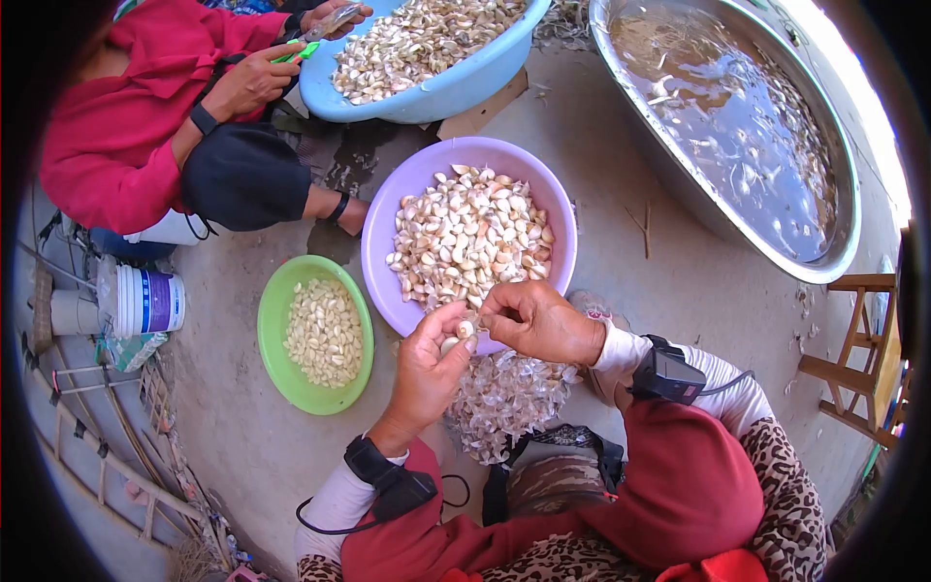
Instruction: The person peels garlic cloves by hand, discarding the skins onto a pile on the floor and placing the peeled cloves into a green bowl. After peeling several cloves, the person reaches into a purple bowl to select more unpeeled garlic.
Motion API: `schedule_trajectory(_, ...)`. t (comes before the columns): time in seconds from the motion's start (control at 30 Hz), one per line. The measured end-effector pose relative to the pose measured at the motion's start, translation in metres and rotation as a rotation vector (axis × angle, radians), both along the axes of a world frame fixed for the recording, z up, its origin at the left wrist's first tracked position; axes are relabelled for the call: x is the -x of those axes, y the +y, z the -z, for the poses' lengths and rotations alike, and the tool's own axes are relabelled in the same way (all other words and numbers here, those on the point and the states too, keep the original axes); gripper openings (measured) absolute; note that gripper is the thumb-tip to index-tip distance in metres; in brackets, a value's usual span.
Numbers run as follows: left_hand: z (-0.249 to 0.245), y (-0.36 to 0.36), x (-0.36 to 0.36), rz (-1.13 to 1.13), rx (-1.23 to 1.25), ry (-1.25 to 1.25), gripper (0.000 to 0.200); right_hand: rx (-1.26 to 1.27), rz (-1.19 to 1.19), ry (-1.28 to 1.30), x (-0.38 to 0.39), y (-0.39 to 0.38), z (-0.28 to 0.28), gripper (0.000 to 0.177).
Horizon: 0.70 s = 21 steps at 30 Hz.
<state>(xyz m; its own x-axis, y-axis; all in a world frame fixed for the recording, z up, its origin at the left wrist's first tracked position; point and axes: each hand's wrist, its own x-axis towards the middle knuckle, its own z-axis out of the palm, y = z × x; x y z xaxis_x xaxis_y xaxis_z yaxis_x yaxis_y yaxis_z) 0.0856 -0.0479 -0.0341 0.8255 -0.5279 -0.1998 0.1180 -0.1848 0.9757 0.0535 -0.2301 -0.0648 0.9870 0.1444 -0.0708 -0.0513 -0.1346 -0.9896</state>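
Observation:
My left hand (425, 373) is closed around garlic cloves (465, 330), pale and partly bare, held between thumb and fingers. Close beside it, my right hand (545, 325) pinches a thin bit of garlic skin at the clove's top. Both hands hover over the near rim of a purple basin (378, 213), heaped with unpeeled garlic cloves (465, 233). Below them lies a pile of papery garlic skins (509, 400). To the left stands a green basin (269, 354) holding smooth peeled cloves (324, 333).
A co-worker in a red top (126, 126) sits at upper left, holding a green-handled tool (303, 51) near a blue basin (427, 105) of garlic. A large metal tub (669, 175) of water stands upper right, a wooden stool (873, 359) at right, white buckets (131, 296) at left.

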Motion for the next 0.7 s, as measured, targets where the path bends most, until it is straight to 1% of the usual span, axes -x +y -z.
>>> schedule_trajectory(0.03,-0.002,-0.001,0.000,-0.031,0.070,0.090,0.033,0.000,-0.005,0.020,0.000,-0.001,0.000,0.007)
schedule_trajectory(0.13,0.004,0.002,-0.001,-0.036,0.090,0.111,0.033,-0.143,-0.021,0.003,0.000,0.001,0.004,0.008)
schedule_trajectory(0.23,0.005,0.007,-0.003,0.006,0.026,0.165,0.029,-0.246,-0.045,0.063,0.001,0.001,-0.011,0.011)
schedule_trajectory(0.43,-0.007,-0.001,0.000,0.010,0.042,0.263,0.027,-0.127,-0.019,-0.018,0.001,-0.001,-0.009,0.010)
schedule_trajectory(0.53,-0.004,0.000,0.000,0.014,0.026,0.238,0.028,-0.076,0.066,-0.147,0.000,0.003,-0.005,0.005)
schedule_trajectory(0.63,-0.008,-0.001,-0.002,0.017,0.003,0.251,0.028,0.034,-0.015,-0.128,0.000,-0.001,-0.009,0.005)
schedule_trajectory(0.7,-0.007,0.000,-0.002,-0.037,0.087,0.394,0.027,0.046,-0.011,-0.162,0.000,-0.001,-0.008,0.005)
